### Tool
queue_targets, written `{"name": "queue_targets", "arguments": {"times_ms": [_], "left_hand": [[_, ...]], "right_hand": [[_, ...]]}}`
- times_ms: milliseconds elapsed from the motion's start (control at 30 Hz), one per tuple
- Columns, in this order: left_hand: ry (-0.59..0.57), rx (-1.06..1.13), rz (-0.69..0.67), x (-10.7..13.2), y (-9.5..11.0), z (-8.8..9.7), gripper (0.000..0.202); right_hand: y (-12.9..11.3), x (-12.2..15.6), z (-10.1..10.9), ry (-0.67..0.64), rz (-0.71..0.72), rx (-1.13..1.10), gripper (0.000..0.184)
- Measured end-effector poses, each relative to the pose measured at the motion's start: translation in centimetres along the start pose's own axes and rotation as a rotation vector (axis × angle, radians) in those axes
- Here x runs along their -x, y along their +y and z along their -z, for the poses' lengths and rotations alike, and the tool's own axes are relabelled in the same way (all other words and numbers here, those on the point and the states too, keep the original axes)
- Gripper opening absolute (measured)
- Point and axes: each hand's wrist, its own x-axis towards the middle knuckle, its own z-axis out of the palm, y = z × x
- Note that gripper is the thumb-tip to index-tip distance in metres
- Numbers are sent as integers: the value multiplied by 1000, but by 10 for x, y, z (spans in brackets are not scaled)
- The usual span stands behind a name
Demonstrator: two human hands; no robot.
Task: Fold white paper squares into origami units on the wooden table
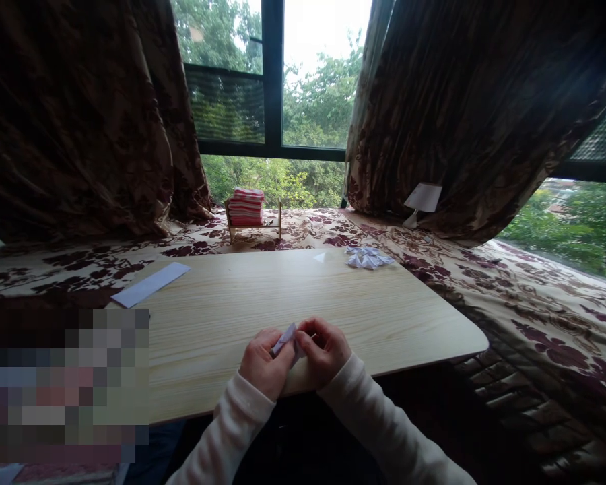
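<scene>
Above the near edge of the wooden table (222,296), my two hands meet around a small folded piece of white paper (287,337). My left hand (265,360) is closed on its left side, with the paper sticking up past the thumb. Fingers of my right hand (326,347) pinch the paper's right side. Part of the paper is hidden by the fingers. At the table's far right lies a pile of folded white paper pieces (368,258). A stack of flat white paper strips (151,284) rests at the far left.
Behind the table, a small wooden stand (255,225) holds folded red-and-white striped cloths (246,207) on the flower-patterned cover. A white lamp (423,197) stands at the right, near the dark curtain (449,108). Blurred blocks mask the lower left.
</scene>
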Motion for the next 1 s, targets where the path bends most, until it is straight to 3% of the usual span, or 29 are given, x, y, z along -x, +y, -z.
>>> {"name": "queue_targets", "arguments": {"times_ms": [200, 500, 667, 867, 1000], "left_hand": [[36, 64, 19, 0, -5, -1, 23], [-74, -6, -6, -2, 7, 4, 21], [20, 126, 88, -3, 0, 0, 19], [74, 260, 211, -5, -11, -1, 25], [51, 304, 223, -5, -6, 4, 25]], "right_hand": [[-3, -1, 1, -43, 0, 0, 12], [-5, 0, 6, -35, 183, 121, 19], [-3, -1, 3, 63, 19, -67, 25], [-14, 2, 4, -7, 185, -2, 11], [-11, 1, 2, -1, 185, 19, 11]]}}
